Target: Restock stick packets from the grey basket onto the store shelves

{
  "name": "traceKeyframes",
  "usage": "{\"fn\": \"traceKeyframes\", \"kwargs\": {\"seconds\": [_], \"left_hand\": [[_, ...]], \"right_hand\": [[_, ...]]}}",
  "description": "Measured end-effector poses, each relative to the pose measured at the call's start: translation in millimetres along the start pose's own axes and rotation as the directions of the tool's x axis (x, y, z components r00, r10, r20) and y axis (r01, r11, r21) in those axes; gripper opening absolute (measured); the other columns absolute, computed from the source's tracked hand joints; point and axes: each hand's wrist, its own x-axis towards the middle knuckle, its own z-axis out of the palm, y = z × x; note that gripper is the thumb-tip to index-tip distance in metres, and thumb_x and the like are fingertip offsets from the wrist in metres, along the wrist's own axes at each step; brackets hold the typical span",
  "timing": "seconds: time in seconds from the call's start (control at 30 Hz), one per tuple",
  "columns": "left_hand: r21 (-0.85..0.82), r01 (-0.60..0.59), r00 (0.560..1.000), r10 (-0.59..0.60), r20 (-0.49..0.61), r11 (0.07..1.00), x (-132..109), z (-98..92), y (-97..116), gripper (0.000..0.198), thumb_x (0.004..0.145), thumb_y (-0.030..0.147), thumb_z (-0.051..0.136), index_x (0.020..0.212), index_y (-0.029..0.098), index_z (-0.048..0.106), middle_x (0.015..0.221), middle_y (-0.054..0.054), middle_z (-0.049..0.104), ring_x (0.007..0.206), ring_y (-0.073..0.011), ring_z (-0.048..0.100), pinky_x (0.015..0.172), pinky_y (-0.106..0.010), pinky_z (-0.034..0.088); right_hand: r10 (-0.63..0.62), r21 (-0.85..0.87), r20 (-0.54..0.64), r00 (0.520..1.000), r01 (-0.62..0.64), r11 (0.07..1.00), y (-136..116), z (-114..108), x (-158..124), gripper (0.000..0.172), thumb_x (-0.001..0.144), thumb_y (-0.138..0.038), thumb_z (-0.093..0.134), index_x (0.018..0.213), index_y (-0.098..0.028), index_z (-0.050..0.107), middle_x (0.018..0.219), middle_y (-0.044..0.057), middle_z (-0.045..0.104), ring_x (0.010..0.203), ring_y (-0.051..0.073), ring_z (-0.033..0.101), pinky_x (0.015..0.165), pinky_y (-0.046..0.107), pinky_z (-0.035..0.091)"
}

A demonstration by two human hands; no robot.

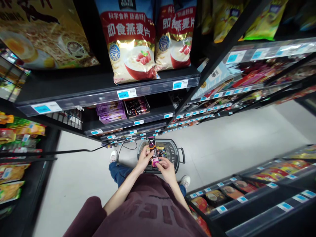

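A slim black sachet (151,144) with a pink lower end is held upright in front of my body. My left hand (144,157) is closed round its middle, with the thumb across the front. The fingers of my right hand (166,167) pinch the pink lower end. Directly below both hands, on the floor, stands a grey shopping basket (174,148) with small packets in it. My hands and the sachet hide part of its inside. The print on the sachet is too small to read.
Ahead rises a black shelf unit with oat bags (130,42), purple packets (111,110) and a box of dark sachets (137,107). Its edge (98,95) juts out above the basket. Another shelf (229,197) runs along the right. A black cable (74,151) hangs at the left.
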Motion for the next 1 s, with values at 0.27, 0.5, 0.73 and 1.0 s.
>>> {"fn": "traceKeyframes", "kwargs": {"seconds": [0.27,0.5,0.73,1.0], "left_hand": [[0.503,-0.482,0.870,0.328,0.367,0.717,0,-18.3,9,0.061,0.084,0.005,0.053,0.139,0.031,0.057,0.153,-0.006,0.049,0.150,-0.0254,0.032,0.124,-0.053,0.025],[0.561,-0.636,0.754,0.272,0.598,0.530,9,-27.7,14,0.053,0.085,0.008,0.058,0.133,0.031,0.063,0.124,-0.006,0.070,0.121,-0.0232,0.060,0.104,-0.037,0.049],[0.697,-0.566,0.815,0.424,0.394,0.440,77,-45.7,61,0.046,0.088,0.013,0.059,0.131,0.027,0.064,0.120,-0.009,0.070,0.113,-0.0251,0.063,0.099,-0.036,0.051],[0.838,-0.339,0.831,0.553,0.055,0.427,197,-70.6,154,0.036,0.098,0.027,0.056,0.133,0.018,0.057,0.132,-0.012,0.061,0.120,-0.0253,0.059,0.104,-0.049,0.049]], "right_hand": [[-0.120,-0.145,-0.065,0.991,0.110,0.983,-10,-12,2,0.036,0.083,-0.046,0.072,0.104,-0.018,0.079,0.085,0.008,0.070,0.064,0.018,0.059,0.055,0.029,0.051],[-0.111,-0.114,-0.054,0.992,0.104,0.988,-7,-8,4,0.045,0.086,-0.055,0.067,0.107,-0.016,0.077,0.091,0.013,0.072,0.063,0.023,0.067,0.051,0.034,0.057],[-0.077,0.033,-0.122,0.990,0.082,0.996,5,-19,10,0.046,0.078,-0.060,0.073,0.097,-0.018,0.075,0.097,0.017,0.076,0.062,0.025,0.068,0.053,0.036,0.057],[-0.058,0.014,-0.141,0.988,0.061,0.998,41,-28,7,0.052,0.067,-0.068,0.077,0.088,-0.020,0.076,0.085,0.013,0.077,0.055,0.026,0.068,0.046,0.034,0.055]]}}
